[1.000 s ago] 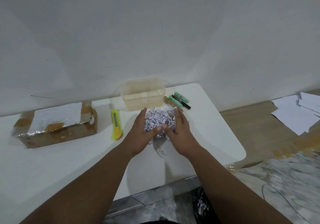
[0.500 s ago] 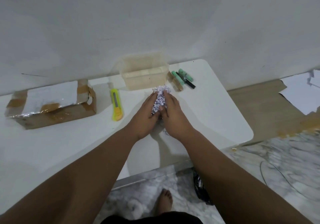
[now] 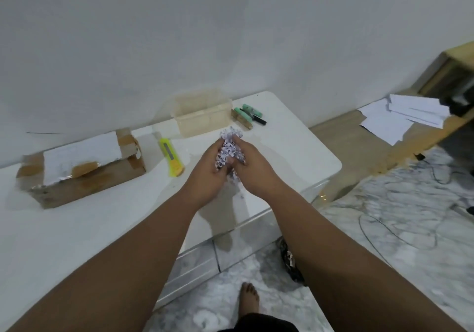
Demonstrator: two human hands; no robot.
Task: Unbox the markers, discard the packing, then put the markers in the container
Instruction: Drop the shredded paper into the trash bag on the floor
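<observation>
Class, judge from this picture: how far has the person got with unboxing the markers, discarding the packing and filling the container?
Done: the cardboard box lies opened and the markers lie on the table. In hand: the left hand and right hand clutch the shredded paper packing. Left: discard it, then move the markers into the clear container, which looks empty.

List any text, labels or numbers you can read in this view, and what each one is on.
No text can be read here.
White label on the brown cardboard box: faint marks, too blurred.
Shredded printed paper packing between both hands: dark specks, unreadable.
Green markers beside the clear plastic container: too small.
Yellow utility knife: nothing readable.
</observation>
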